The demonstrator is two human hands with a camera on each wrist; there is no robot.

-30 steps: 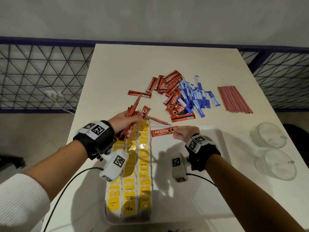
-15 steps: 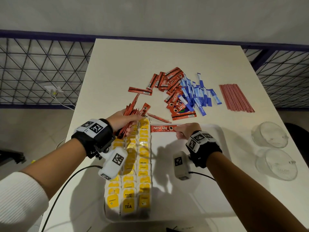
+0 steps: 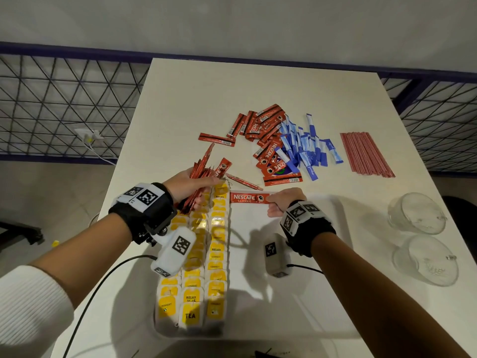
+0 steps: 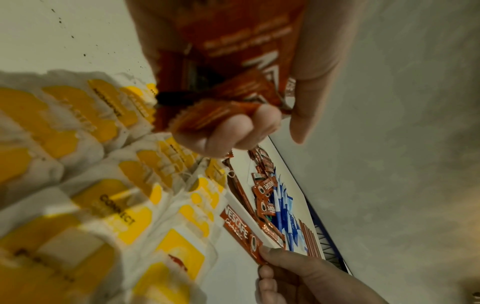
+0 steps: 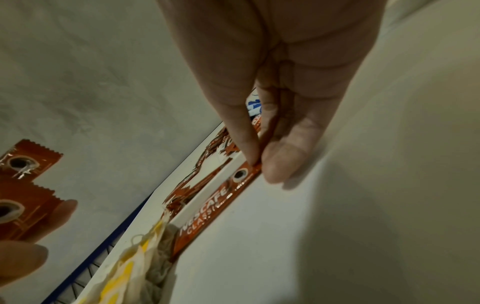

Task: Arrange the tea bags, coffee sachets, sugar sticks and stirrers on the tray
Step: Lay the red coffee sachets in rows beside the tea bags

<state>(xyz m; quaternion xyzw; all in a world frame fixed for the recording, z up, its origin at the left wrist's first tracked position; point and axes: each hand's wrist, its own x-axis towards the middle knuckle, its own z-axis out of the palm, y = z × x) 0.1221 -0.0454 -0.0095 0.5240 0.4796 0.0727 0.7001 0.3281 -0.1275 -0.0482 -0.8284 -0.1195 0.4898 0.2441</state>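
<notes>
A white tray [image 3: 304,301] lies near the table's front edge, its left side filled with rows of yellow tea bags [image 3: 218,249]. My left hand [image 3: 192,186] grips a bundle of red coffee sachets [image 3: 204,174] over the tray's far left corner; the same bundle [image 4: 228,82] fills the left wrist view. My right hand [image 3: 280,204] pinches one end of a single Nescafe sachet [image 3: 247,197], which lies flat along the tray's far rim beside the tea bags. In the right wrist view thumb and finger hold that sachet [image 5: 215,203].
Beyond the tray lie loose red coffee sachets [image 3: 268,140], blue sugar sticks [image 3: 304,148] and a neat bundle of red stirrers [image 3: 364,153]. Two upturned glass cups [image 3: 416,213] stand at the right edge. A railing runs behind the table.
My right hand has brought the single sachet down to the tray's far rim and turned it level. The left hand with its bundle has hardly moved.
</notes>
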